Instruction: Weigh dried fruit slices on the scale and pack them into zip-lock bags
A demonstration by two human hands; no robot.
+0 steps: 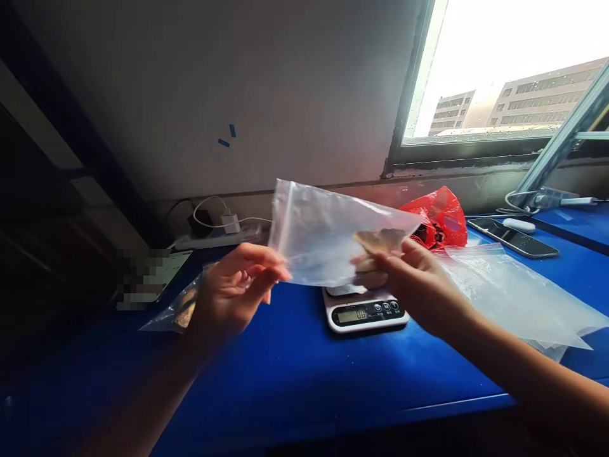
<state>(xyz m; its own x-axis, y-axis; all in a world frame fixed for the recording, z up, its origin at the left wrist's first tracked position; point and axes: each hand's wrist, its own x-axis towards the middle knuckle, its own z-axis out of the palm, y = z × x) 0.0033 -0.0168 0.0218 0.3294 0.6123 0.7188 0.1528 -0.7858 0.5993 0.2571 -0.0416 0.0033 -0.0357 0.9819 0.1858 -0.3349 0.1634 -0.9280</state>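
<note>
Through the head camera I see a clear zip bag (316,231) held up in front of me, stretched crosswise between my two hands above the blue table (285,368). Its long axis runs from left to right, and the zip strip (282,219) stands nearly upright at the left end.

My left hand (240,285) is the nearer one to that strip: its thumb and fingertips are pinched close together on the lower corner there, with most of the strip rising above them. My right hand (421,282) has the far end, thumb and fingers closed around plastic and some brownish pieces (380,240). I cannot tell whether every piece sits inside the bag or some lie behind it. So, from my left fingers, the pieces lie off to the right along the bag, and I judge that any handling of the strip turns on this: left fingers at the zip, right fingers at the load.

The scale (368,315) is below the bag's right half, its display facing me and its top partly hidden. Spare clear bags (514,295) lie to the right of my right hand, and a red bag (445,219) sits behind it.
</note>
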